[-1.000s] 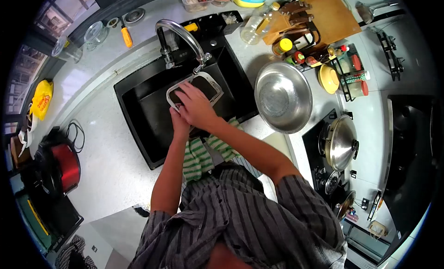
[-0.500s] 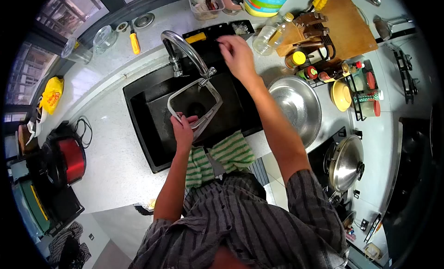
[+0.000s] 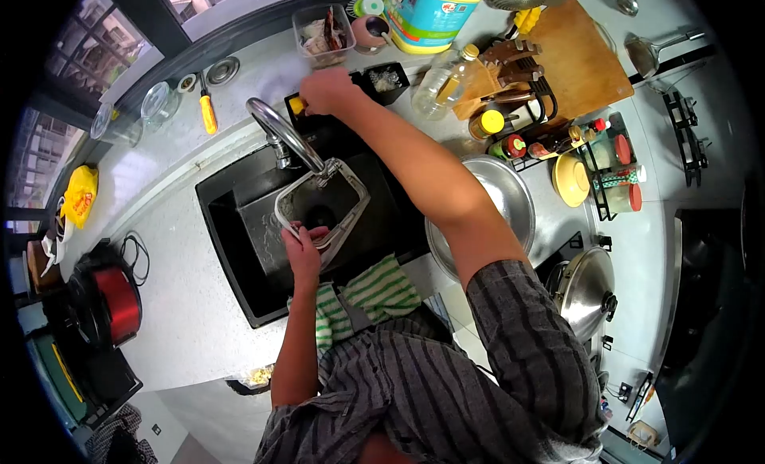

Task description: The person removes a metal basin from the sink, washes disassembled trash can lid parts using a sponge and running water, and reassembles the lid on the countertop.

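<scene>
My left hand (image 3: 303, 255) is closed on the lower left edge of a pale rectangular frame (image 3: 351, 217), tilted over the black sink (image 3: 247, 292). The frame's upper end is just under the spout of the chrome faucet (image 3: 288, 135). Behind the sink, my right hand (image 3: 325, 92) is at the black caddy (image 3: 368, 88), beside a yellow item (image 3: 297, 105) that it partly covers. Its fingers are blurred and hidden, so what they hold is not visible. Green-striped cloths (image 3: 382, 289) hang at the sink's front edge.
Right of the sink stands a steel bowl (image 3: 510, 194), partly under my right forearm. Beyond it are a yellow bowl (image 3: 571, 179), jars and a lidded pan (image 3: 588, 292). A clear bottle (image 3: 438, 89) and a plastic tub (image 3: 323, 35) stand behind. A red-black cooker (image 3: 115, 304) sits left.
My right hand has left the frame and moved up, then left along the back of the sink to the yellow item. My left hand still holds the frame.
</scene>
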Tool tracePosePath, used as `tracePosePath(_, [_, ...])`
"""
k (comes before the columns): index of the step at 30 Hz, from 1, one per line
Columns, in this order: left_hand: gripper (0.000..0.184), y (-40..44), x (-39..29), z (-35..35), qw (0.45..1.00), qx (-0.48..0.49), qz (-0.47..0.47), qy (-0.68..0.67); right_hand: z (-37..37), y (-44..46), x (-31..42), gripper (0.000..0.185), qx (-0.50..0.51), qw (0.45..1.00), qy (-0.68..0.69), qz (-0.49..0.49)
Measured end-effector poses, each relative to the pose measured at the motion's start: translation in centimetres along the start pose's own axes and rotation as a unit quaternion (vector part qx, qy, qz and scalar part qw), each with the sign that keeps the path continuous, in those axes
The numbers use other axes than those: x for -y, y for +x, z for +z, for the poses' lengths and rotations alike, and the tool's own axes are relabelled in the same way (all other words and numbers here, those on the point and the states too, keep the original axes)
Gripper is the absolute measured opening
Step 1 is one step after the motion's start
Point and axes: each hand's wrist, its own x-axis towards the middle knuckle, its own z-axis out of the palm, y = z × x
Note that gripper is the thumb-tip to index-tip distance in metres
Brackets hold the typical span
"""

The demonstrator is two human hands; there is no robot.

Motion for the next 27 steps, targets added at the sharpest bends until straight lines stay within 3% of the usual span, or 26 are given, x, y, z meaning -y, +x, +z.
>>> tracePosePath(3, [0.017,0.4,0.2,0.2,1.0,-0.004,0.015,-0.007,0.6,0.1,-0.3,0.015,-0.044,0.997,0.033,-0.045])
tracePosePath(6, [0.017,0.9,1.5,-0.5,0.999,-0.011,0.02,-0.029,1.4,-1.9,-2.8,0.02,-0.275,0.933,0.217,-0.083])
tracePosePath(8, [0.017,1.0,1.4,-0.4,0.999,-0.011,0.023,-0.026,1.0,-4.3,-3.5,0.024,-0.367,0.886,0.277,-0.054])
tracePosePath(10, [0.017,0.5,-0.3,-0.8,1.0,-0.022,0.016,0.014,-0.7,-9.0,-3.6,0.026,-0.345,0.854,0.388,0.047])
tracePosePath(14, [0.02,0.1,-1.7,-1.0,0.999,-0.007,-0.023,-0.047,1.4,-18.1,-2.2,0.012,-0.453,0.825,0.297,0.16])
tracePosePath(16, [0.021,0.0,-1.7,-1.0,0.999,0.009,-0.015,-0.05,6.6,-19.1,-0.5,0.011,-0.434,0.808,0.319,0.238])
tracePosePath(20, [0.019,-0.4,-2.2,-0.9,0.999,0.022,0.004,-0.029,14.9,-16.6,2.2,0.012,-0.358,0.836,0.333,0.252])
tracePosePath(22, [0.018,-0.8,-2.9,-1.1,1.0,0.022,0.001,-0.022,17.5,-14.6,3.7,0.014,-0.343,0.866,0.291,0.217])
tracePosePath(23, [0.018,-1.3,-3.6,-1.2,1.0,0.019,-0.004,-0.024,18.5,-14.4,4.4,0.016,-0.247,0.896,0.313,0.195])
tracePosePath(26, [0.018,-1.7,-3.3,-2.7,1.0,0.008,-0.007,0.004,21.8,-14.7,5.2,0.016,-0.231,0.917,0.319,0.059])
tracePosePath(27, [0.019,-1.9,-3.0,-3.3,1.0,0.005,-0.008,0.02,22.1,-15.2,5.1,0.017,-0.13,0.923,0.361,0.03])
